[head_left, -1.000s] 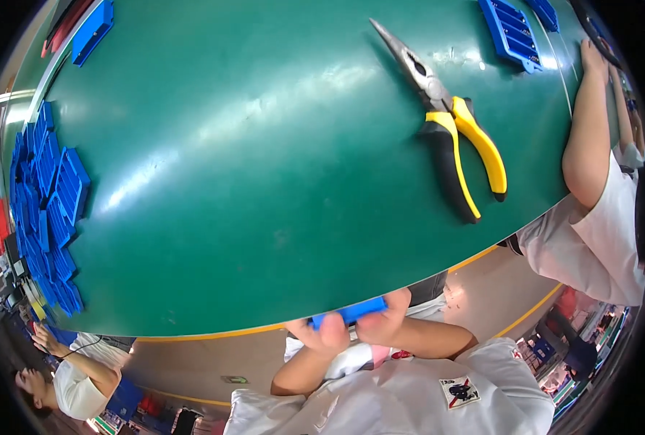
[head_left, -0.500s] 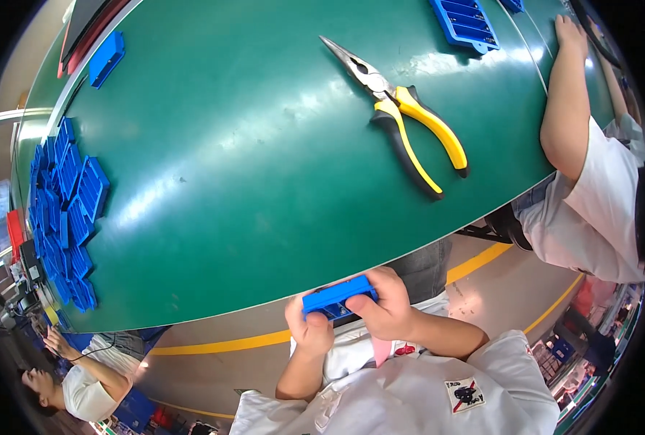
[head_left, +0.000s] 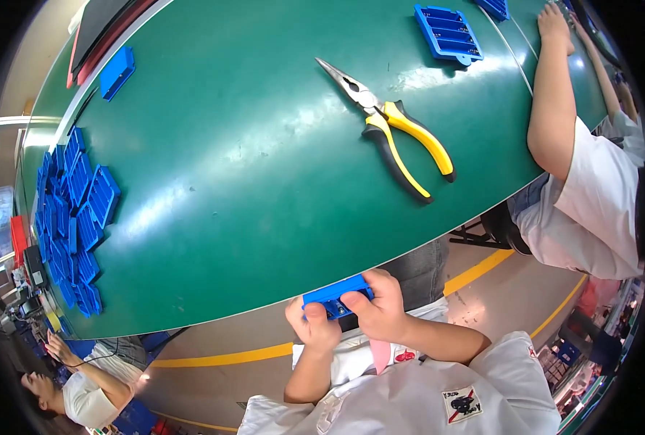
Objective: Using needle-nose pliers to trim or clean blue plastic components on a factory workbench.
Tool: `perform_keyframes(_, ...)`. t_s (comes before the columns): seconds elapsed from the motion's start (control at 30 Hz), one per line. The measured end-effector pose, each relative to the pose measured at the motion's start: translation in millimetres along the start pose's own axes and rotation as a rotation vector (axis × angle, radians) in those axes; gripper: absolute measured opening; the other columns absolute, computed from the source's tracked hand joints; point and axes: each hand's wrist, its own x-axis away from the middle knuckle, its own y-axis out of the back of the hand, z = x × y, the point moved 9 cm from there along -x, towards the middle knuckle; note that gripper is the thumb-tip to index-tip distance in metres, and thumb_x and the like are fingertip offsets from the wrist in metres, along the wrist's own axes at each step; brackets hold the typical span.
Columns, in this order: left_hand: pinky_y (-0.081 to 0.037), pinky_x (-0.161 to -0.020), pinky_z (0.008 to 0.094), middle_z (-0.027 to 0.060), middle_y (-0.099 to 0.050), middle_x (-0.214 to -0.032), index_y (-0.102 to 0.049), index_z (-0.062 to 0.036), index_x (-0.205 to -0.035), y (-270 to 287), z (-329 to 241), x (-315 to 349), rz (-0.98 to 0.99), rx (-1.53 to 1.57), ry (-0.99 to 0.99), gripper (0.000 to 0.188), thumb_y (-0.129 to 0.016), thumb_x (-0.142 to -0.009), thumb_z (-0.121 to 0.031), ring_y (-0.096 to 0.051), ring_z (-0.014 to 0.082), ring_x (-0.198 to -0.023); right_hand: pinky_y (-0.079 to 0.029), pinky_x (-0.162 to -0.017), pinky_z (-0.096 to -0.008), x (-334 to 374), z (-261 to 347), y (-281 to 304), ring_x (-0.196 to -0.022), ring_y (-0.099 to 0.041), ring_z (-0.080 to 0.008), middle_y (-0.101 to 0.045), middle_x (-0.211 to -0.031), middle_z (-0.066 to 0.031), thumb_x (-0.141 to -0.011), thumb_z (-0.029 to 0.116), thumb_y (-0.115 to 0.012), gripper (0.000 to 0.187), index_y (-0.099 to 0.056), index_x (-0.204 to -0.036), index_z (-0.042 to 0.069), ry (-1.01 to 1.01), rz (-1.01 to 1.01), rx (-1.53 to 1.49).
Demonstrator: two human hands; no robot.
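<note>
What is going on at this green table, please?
A person holds a blue plastic case by its two ends, with the left hand and the right hand, close to the near table edge. On the green table, pliers lie with their yellow and black handles apart. A pile of blue cases is at the left, and another open blue case lies beyond the pliers. A co-worker's arm reaches over the table at the right.

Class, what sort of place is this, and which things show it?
Probably a factory assembly workshop: the held blue tray resembles many in a heap of blue trays on a long green bench, pliers lie out, and a co-worker is alongside.
</note>
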Motion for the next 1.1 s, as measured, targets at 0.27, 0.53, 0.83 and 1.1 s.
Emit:
perform_keyframes(0.27,-0.046,-0.056,0.0263,0.0060,-0.062,-0.083,-0.060,0.0004,-0.095,1.6,-6.9,7.4,-0.121,-0.043,0.056,0.050,-0.051,-0.096,-0.049,-0.058,0.0117,-0.070,-0.049,-0.067,-0.0322,-1.1,9.7,4.1,-0.072,-0.063,-0.0232,-0.065,-0.085,-0.0140,-0.090,0.018,-0.064,0.026,-0.061,-0.105,-0.002,-0.129,-0.104,0.040)
perform_keyframes(0.53,-0.046,-0.062,0.0261,0.0037,-0.059,-0.082,-0.059,-0.0024,-0.090,-3.2,-14.6,14.6,-0.313,0.179,0.417,0.037,-0.052,-0.099,-0.038,-0.055,0.0106,-0.070,-0.048,-0.068,-0.0249,12.5,6.2,-8.0,-0.077,-0.056,-0.0060,-0.065,-0.085,-0.0023,-0.095,0.013,-0.057,0.020,-0.063,-0.105,-0.003,-0.423,-0.159,-0.067)
perform_keyframes(0.83,-0.048,-0.082,0.0295,0.0105,-0.064,-0.101,-0.065,0.0058,-0.095,7.3,-30.3,-13.3,0.254,0.061,0.230,0.020,-0.069,-0.084,-0.011,-0.060,0.0174,-0.093,-0.049,-0.074,-0.0312,5.4,26.9,-3.5,-0.081,-0.063,-0.0207,-0.065,-0.093,-0.0121,-0.092,0.015,-0.060,0.020,-0.061,-0.103,-0.002,-0.090,-0.022,0.182)
perform_keyframes(1.1,-0.047,-0.084,0.0423,0.0124,-0.061,-0.104,-0.050,-0.0044,-0.119,10.6,4.5,26.2,0.028,0.696,0.376,0.046,-0.069,-0.077,0.001,-0.060,0.0269,-0.094,-0.042,-0.102,-0.0444,23.4,15.2,21.2,-0.125,-0.047,-0.0296,-0.046,-0.133,-0.0177,-0.086,0.053,-0.064,0.079,-0.042,-0.135,-0.005,-0.003,0.002,-0.256)
